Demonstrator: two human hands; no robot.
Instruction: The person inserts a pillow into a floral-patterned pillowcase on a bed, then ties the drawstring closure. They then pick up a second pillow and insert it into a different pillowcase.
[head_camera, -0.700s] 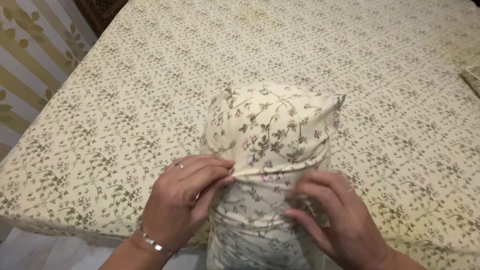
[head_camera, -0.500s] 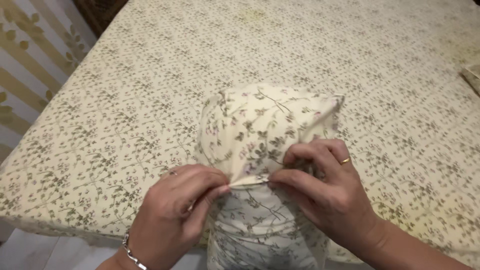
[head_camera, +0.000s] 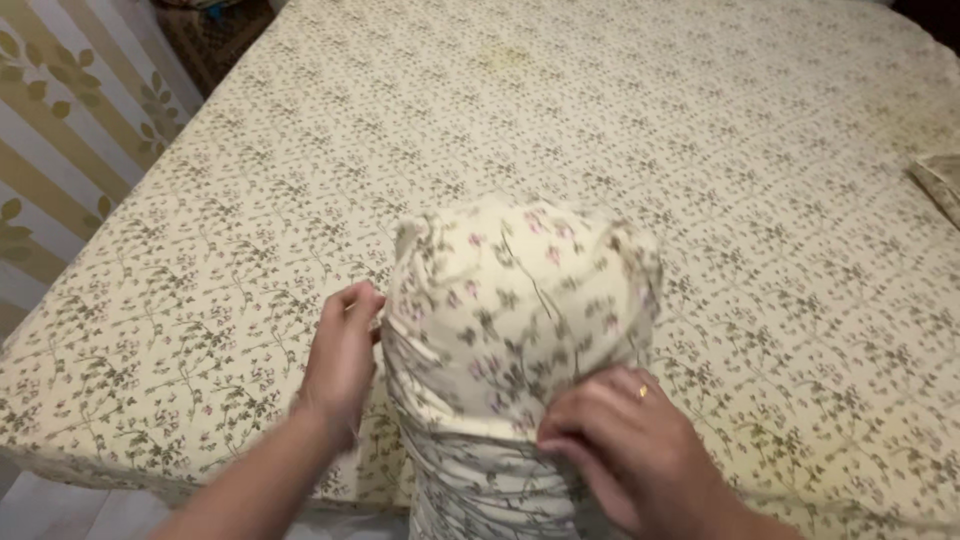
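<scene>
A pillow (head_camera: 515, 300) in a cream floral pillowcase stands on end at the near edge of the bed (head_camera: 600, 130). My left hand (head_camera: 342, 355) lies flat against the pillow's left side, fingers pointing up. My right hand (head_camera: 620, 450), with a gold ring, pinches the bunched edge of the pillowcase at the pillow's lower front. The fabric below that edge is gathered in folds.
The bed sheet carries the same floral print and stretches away on all sides. A folded piece of matching cloth (head_camera: 940, 180) lies at the right edge. A striped, leaf-patterned curtain (head_camera: 60, 130) hangs on the left.
My left hand has let go of the pillowcase edge and moved to the pillow's left side. My right hand dropped lower, still holding the fabric. The pillow looks blurred, in motion.
</scene>
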